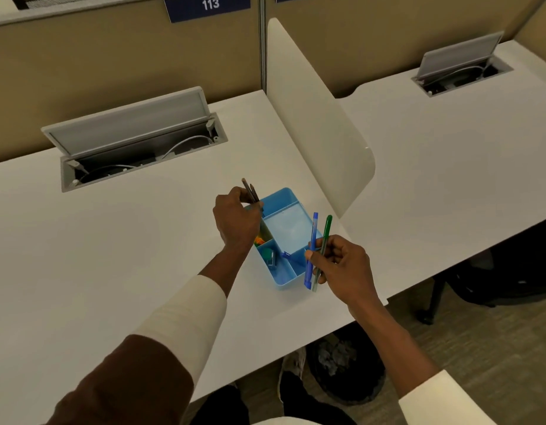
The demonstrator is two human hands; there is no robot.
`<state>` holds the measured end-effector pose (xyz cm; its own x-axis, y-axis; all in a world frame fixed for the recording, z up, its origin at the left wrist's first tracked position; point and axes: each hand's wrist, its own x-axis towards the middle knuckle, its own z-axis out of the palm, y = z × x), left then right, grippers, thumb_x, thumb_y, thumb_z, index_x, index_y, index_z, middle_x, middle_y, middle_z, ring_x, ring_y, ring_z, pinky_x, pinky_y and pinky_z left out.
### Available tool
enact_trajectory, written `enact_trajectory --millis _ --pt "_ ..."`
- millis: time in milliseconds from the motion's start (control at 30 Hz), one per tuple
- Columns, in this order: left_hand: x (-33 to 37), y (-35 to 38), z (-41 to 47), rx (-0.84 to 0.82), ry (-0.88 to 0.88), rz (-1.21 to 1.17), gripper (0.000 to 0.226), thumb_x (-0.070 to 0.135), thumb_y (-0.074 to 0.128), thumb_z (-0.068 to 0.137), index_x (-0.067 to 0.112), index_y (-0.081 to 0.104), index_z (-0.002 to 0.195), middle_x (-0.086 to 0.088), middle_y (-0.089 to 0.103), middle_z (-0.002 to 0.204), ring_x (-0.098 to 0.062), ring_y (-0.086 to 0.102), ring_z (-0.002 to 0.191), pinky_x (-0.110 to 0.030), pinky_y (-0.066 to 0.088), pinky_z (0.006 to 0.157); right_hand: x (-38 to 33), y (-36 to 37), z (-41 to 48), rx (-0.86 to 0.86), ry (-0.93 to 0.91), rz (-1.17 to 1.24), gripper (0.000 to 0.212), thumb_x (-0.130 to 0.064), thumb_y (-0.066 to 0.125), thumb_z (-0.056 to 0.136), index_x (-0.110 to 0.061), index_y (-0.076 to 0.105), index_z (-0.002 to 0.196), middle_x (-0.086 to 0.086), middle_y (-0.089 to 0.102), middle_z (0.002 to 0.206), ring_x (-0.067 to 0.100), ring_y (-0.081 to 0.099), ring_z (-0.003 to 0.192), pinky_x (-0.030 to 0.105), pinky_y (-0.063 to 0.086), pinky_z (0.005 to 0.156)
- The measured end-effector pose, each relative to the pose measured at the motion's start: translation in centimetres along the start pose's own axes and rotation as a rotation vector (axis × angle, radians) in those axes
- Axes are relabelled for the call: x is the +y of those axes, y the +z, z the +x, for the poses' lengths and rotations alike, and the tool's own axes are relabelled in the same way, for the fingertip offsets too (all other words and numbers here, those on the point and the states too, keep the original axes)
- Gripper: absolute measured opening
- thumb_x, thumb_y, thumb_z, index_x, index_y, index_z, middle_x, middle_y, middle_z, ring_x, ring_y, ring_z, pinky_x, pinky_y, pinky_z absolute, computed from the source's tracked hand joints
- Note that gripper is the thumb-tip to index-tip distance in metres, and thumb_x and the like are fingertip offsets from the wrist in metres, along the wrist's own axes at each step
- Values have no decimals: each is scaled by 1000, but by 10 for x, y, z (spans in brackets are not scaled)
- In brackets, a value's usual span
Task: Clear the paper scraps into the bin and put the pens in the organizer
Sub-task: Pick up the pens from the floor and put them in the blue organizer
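A light blue organizer (291,227) with several compartments sits on the white desk (112,246), near the divider. My left hand (236,217) is over its far left corner, closed on two dark pencils (250,191) that point up and away. At the organizer's near right corner, my right hand (342,265) grips a blue pen (312,240) and a green pen (324,237), both held upright. Small orange and teal items lie in the left compartments. A black bin (347,372) with crumpled paper scraps (336,355) stands on the floor under the desk edge.
A white curved divider (317,118) stands just right of the organizer. An open grey cable hatch (137,133) is at the desk's back left. A second desk (449,154) with its own hatch lies to the right. A dark chair base (443,296) is on the floor.
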<state>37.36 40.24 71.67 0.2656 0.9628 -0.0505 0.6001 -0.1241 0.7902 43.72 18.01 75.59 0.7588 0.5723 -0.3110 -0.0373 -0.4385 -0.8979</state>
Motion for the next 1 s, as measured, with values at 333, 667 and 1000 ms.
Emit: enact_trajectory --millis 333,667,1000 --pt "-1 5 2 9 -101 27 49 35 90 80 13 66 116 -6 60 123 -16 54 107 -25 43 79 6 -15 8 41 18 -7 13 -20 84 90 -19 76 100 8 79 83 11 73 61 21 58 57" --pt "-23 -13 -22 -2 -97 30 68 54 87 78 18 59 128 -2 61 130 -19 53 124 -29 46 89 4 -31 16 41 -16 20 13 -16 83 91 -18 76 101 -4 80 73 8 74 61 18 57 55" --pt "-43 -27 -70 -61 -260 -75 21 37 80 91 17 74 90 2 74 85 -19 71 83 -34 59 75 7 -24 6 5 -71 -59 71 -22 90 85 -27 49 143 8 76 75 18 71 59 35 61 63"
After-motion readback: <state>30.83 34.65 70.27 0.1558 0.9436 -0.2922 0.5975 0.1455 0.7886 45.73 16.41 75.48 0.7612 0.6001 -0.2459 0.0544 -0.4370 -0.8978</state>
